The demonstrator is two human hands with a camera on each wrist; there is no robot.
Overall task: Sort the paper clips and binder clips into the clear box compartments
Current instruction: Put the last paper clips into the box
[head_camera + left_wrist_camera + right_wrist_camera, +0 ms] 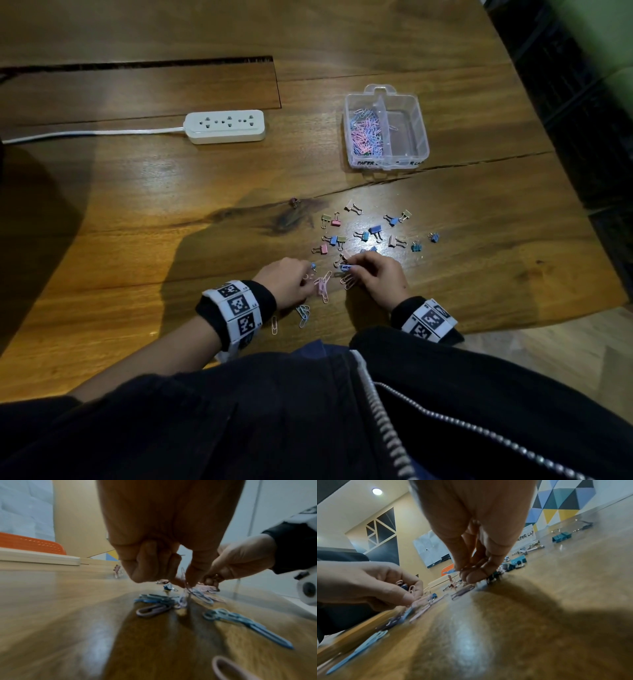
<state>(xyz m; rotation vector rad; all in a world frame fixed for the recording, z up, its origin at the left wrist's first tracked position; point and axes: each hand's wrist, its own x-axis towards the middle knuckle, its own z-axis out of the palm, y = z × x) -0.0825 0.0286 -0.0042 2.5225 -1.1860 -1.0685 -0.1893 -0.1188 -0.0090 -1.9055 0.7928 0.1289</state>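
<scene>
A person leans over a wooden worktop (144, 205), both hands low among the last loose paper clips (323, 286) near its front edge. The left hand (289, 279) is curled, several pink and blue clips gathered against its palm while thumb and forefinger pinch one more off the wood. The right hand (378, 274) has its fingertips closed together on what looks like a blue paper clip, touching the surface beside a dark binder clip. The clear box (387, 128) stands well apart, farther back and to the right; its left compartment is piled with paper clips, its right one almost empty. Binder clips (375, 231) in pink, blue, green and beige lie scattered between hands and box. A white power strip (226, 126) sits off to the left.

The likely slip from here: paper clips hook into one another, so a lift may drag a chain that drops on the way to the box. The left hand's loose handful could also spill, or a binder clip could ride along into the wrong compartment.
</scene>
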